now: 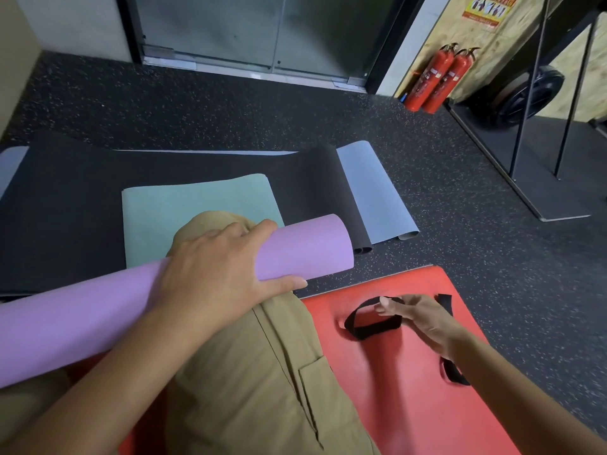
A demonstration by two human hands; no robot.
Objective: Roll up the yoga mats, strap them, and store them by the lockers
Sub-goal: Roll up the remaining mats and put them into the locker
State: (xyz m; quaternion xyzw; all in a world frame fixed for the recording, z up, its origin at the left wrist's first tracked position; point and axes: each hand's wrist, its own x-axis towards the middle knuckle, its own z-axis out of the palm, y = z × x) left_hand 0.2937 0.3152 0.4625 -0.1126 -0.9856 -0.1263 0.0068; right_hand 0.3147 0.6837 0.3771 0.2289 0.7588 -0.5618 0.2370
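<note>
Purple foam, light and springy, the rolled yoga mat (302, 247) lies across the knee under the left hand (213, 274), whose fingers wrap its middle, while the right hand (417, 320) pinches a limp black strap (368, 326) on the red pad (427, 405).

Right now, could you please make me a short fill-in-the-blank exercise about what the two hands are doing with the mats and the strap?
1. The left hand grips a rolled mat whose colour is ____.
2. The right hand pinches a black strap that lies on the ____ mat.
3. By the wall stand ____ red fire extinguishers.
4. The pale green mat lies on a ____ mat.

Missing words: purple; red; two; black
</note>
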